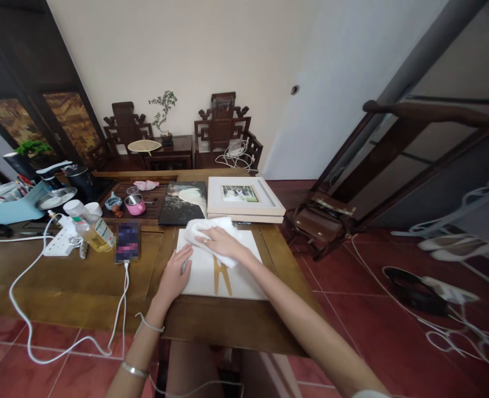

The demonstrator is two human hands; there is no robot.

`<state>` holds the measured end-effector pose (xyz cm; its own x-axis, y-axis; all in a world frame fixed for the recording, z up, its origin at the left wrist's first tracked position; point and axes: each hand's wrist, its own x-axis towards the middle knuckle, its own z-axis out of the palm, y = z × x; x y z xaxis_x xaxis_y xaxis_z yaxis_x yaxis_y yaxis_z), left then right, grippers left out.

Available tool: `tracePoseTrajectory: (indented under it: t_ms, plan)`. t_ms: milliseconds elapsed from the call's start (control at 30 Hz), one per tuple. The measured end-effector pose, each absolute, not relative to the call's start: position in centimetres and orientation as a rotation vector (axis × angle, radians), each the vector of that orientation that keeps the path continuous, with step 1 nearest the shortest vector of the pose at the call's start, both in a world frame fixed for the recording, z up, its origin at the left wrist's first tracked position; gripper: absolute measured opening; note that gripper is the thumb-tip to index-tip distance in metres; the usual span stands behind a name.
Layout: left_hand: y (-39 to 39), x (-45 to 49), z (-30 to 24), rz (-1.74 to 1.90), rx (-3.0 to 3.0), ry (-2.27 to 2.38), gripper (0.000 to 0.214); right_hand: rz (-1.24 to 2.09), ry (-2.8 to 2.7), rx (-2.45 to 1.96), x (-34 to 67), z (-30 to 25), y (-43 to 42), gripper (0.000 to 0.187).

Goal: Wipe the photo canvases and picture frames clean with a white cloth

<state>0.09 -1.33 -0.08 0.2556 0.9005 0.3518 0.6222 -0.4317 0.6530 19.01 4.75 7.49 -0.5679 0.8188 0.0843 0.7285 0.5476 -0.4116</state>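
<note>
A white cloth (226, 260) lies bunched on the upper part of a flat white panel (194, 284), which looks like the back of a picture frame. My right hand (217, 242) grips the cloth and presses it against the panel. Below the cloth, a tan, two-legged piece (222, 276) shows on the panel; its upper end is covered. My left hand (178, 271) rests at the panel's left edge with its fingers stretched out, holding nothing. Just beyond lie a dark picture panel (183, 203) and a white framed photo (244, 194).
On the wooden table (140, 301), left, are a phone (127, 243) on its charging cable, a bottle of yellow liquid (97, 235), a power strip (59, 237) and a pink cup (135, 204). A chair with a brown bag (322, 224) stands right.
</note>
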Motion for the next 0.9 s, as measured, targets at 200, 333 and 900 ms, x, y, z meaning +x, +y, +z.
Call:
tracePoseTrajectory:
  t_ms: [200, 333, 900]
  plan:
    - [-1.3, 0.3, -0.1, 0.996, 2.126, 1.406, 0.037, 0.527, -2.267, -1.59, 27.3, 5.8, 2.4, 0.043]
    - [-1.4, 0.4, 0.0, 1.006, 2.121, 1.399, 0.037, 0.549, -2.475, -1.509, 28.7, 6.1, -2.9, 0.038]
    - [-1.3, 0.4, -0.2, 1.02, 2.139, 1.395, 0.037, 0.427, -2.399, -1.417, 25.3, 5.1, 2.0, 0.038]
